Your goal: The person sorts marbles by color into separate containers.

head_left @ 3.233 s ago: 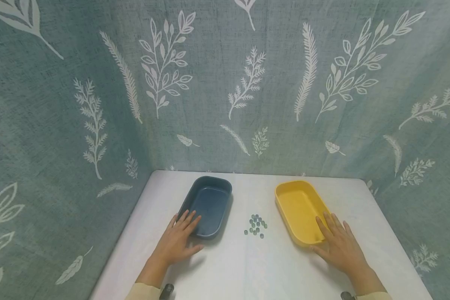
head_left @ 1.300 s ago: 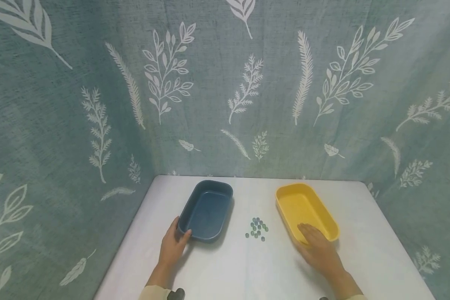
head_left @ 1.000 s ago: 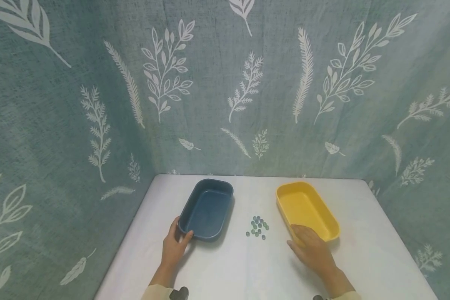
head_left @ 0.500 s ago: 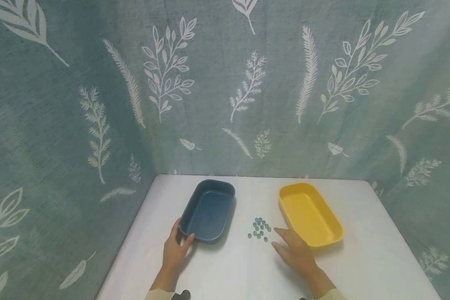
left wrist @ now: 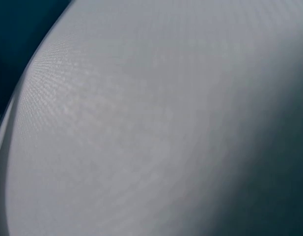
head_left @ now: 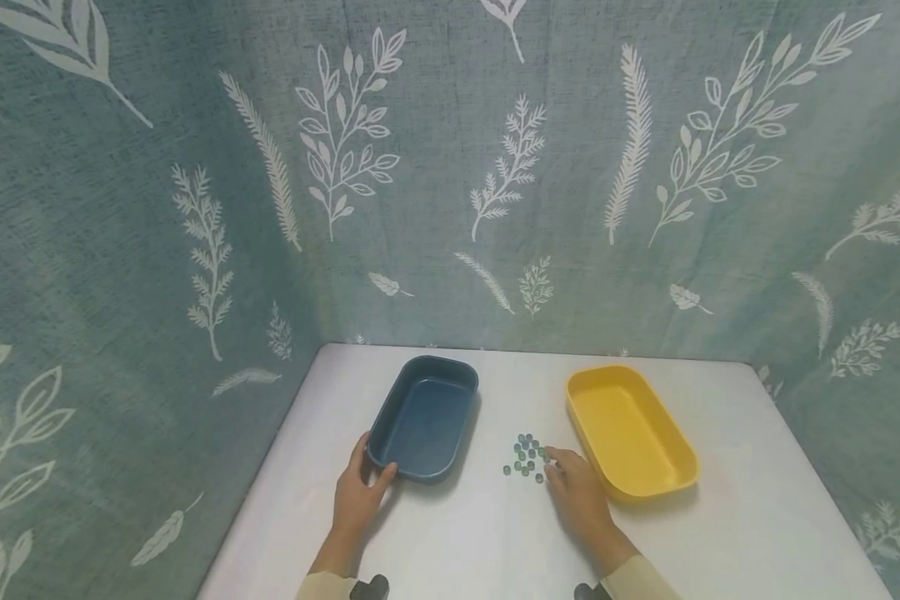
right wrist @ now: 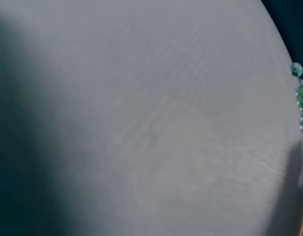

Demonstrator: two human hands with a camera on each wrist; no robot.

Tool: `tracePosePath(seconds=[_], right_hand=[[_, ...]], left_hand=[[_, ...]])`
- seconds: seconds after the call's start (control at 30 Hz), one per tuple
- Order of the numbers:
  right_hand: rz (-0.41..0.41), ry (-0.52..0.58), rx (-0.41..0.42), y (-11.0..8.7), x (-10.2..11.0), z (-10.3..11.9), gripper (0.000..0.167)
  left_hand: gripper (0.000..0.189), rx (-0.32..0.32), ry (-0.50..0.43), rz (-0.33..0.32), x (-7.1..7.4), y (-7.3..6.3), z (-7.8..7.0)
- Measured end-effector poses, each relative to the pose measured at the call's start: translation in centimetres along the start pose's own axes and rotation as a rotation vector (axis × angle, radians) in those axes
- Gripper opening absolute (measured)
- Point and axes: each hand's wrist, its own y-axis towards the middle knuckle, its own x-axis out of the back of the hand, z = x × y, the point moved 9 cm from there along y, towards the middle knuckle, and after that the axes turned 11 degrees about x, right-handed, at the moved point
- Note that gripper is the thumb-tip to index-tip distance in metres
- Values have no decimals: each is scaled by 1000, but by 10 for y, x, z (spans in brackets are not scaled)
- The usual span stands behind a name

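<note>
Small green and blue beads [head_left: 532,453] lie loosely clustered on the table [head_left: 480,542], between two trays. The right hand [head_left: 579,493] comes in from about four o'clock, index finger and thumb a little apart at the cluster's edge; whether they pinch a bead I cannot tell. Picking out a single bead looks like the step in hand, and the next move calls for closing the fingertips on one without scattering its neighbours.

Between nine and ten o'clock from the beads sits the blue tray [head_left: 423,425], its seven o'clock corner gripped between the thumb and fingers of the left hand [head_left: 356,496]. The yellow tray [head_left: 633,437] lies towards three o'clock. Both look bare inside.

The table is white, with rounded far corners. Beyond, at twelve o'clock, hangs grey-green cloth [head_left: 435,183] printed with white leaves, continuing down both sides.
</note>
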Motion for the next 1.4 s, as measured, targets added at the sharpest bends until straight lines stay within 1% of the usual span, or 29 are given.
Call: tracePosePath(seconds=[0.17,0.37,0.53,0.67,0.8,0.9,1.1,1.2,1.4], right_hand=[[11,-2,-35,3,-8,-9,30],[29,-20,-55,8,-14,-17,32],[51,-28,-111,11,-19,-25,32],[55,-46,-127,12,-21,-28,31],[50,-59,-123,12,-21,-27,31],[35,-71,-106,12,-21,-25,30],[6,-83,-71,11,-19,-21,25],[5,-86,-71,11,-21,-22,23],[15,-68,-79,13,-22,-26,24]], left_hand=[[83,15,0,14,-2,0,1],[82,44,10,31,-2,2,3],[82,33,15,24,-1,2,2],[82,20,15,13,0,1,0],[83,29,17,16,0,1,1],[83,39,25,24,0,2,2],[83,15,19,21,2,1,0],[83,4,11,9,3,1,0],[84,18,10,9,2,1,0]])
